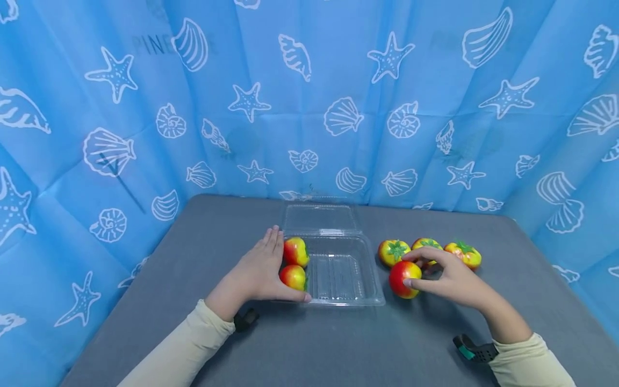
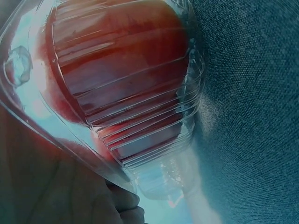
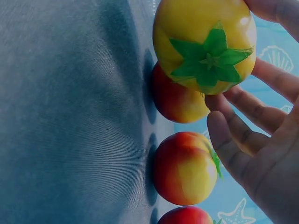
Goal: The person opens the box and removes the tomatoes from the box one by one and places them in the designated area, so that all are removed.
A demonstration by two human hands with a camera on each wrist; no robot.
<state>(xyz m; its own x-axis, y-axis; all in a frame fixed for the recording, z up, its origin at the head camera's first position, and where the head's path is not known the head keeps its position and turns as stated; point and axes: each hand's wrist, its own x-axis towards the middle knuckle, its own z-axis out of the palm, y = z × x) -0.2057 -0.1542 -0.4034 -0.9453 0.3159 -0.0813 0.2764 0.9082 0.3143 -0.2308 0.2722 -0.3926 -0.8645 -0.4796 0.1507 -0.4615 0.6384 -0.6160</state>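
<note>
My right hand (image 1: 452,277) pinches a red-and-yellow tomato (image 1: 405,279) between thumb and fingers, just right of a clear plastic box (image 1: 374,295). In the right wrist view the held tomato (image 3: 205,42) turns its green star-shaped leaves to the camera. Along the box's left side lies my left hand (image 1: 258,269), fingers straight and thumb stretched along the front rim. Two tomatoes (image 1: 295,252) sit inside the box against its left wall. Through that ribbed wall, the left wrist view shows red fruit (image 2: 126,60).
Three more tomatoes (image 1: 463,254) stand in a row behind the held one, right of the box. The box's hinged lid (image 1: 319,217) lies folded back towards the blue shell-print curtain (image 1: 309,134). A grey cloth (image 1: 338,349) covers the table.
</note>
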